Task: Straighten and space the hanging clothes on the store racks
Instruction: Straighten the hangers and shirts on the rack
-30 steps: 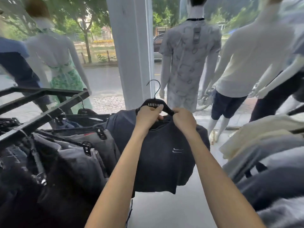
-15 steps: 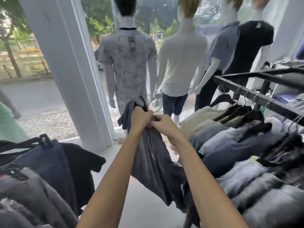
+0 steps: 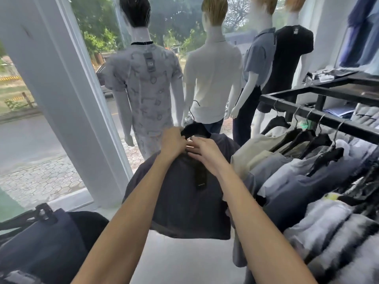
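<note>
The dark shirt [image 3: 184, 201] hangs in mid-air on a black hanger [image 3: 195, 129], just left of the rack [image 3: 328, 117] — left hand [image 3: 174, 140] clenched round the hanger, right hand [image 3: 203, 152] pinching the collar (a tag [image 3: 200, 177] dangles below). Pale floor [image 3: 184, 263] underneath; mannequins [image 3: 143, 83] face the window beyond.

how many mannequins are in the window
4, left to right: patterned grey outfit, cream shirt, grey-blue polo, black tee. Others may be out of frame.
</note>
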